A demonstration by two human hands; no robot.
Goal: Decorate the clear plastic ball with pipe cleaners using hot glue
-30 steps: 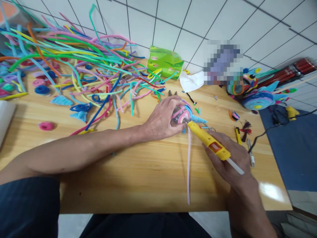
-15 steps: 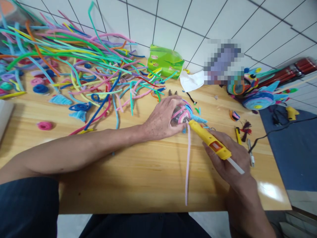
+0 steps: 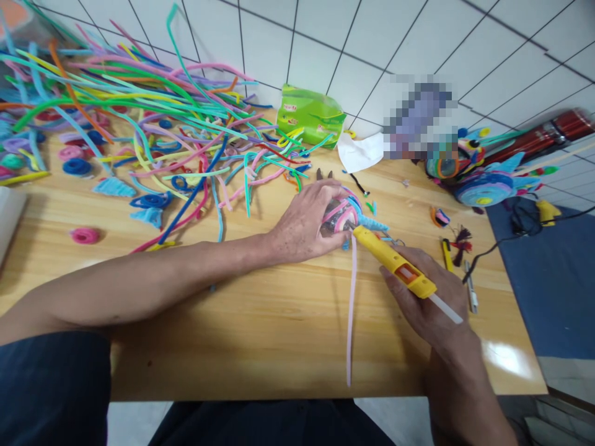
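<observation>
My left hand point(image 3: 304, 223) is curled over a small pipe-cleaner figure point(image 3: 344, 214) of pink and blue coils, holding it on the wooden table point(image 3: 260, 322). A long pink pipe cleaner point(image 3: 350, 310) trails from the figure toward the table's near edge. My right hand point(image 3: 427, 297) grips a yellow glue gun point(image 3: 395, 263), whose nozzle touches the figure's lower right side. A white glue stick pokes out of the gun's back.
A big heap of coloured pipe cleaners point(image 3: 139, 118) covers the table's far left. A green packet point(image 3: 309, 114) and white paper point(image 3: 360, 152) lie at the back. Finished pipe-cleaner figures point(image 3: 483, 176) sit at far right, with small tools point(image 3: 469, 282) and a black cord point(image 3: 506, 241) nearby.
The loose end of the long pink pipe cleaner has swung slightly left. The glue gun's rear has shifted a little to the right. My left hand has stayed put.
</observation>
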